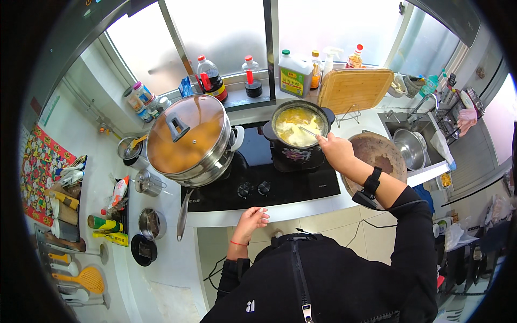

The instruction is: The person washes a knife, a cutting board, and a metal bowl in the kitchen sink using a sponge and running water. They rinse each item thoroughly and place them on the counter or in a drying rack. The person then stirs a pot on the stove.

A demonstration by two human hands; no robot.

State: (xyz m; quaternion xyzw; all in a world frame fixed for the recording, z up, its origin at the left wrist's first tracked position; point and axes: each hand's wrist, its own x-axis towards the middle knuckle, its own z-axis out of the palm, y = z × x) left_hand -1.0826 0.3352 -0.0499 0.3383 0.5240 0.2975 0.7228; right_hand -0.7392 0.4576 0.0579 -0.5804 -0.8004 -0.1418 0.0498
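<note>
My right hand (338, 150) grips the handle of a thin metal utensil (307, 131). Its far end dips into a dark clay pot (297, 147) with flowers painted on its side; what shape that end has is hidden. Yellowish broth with pale, egg-like pieces (299, 121) fills the pot, which stands uncovered on the right burner of a black glass gas hob (282, 191). In front of the counter edge, my left hand (251, 221) hangs loosely with slightly bent fingers and nothing in it.
A lidded steel steamer (194, 141) covers the left burner, above a projecting pan handle (184, 216). To the right lie a round wooden chopping block (383, 159) and a sink (389, 121) with a steel bowl (410, 147). A bamboo board (355, 91) leans behind, near a vinegar jug (294, 76).
</note>
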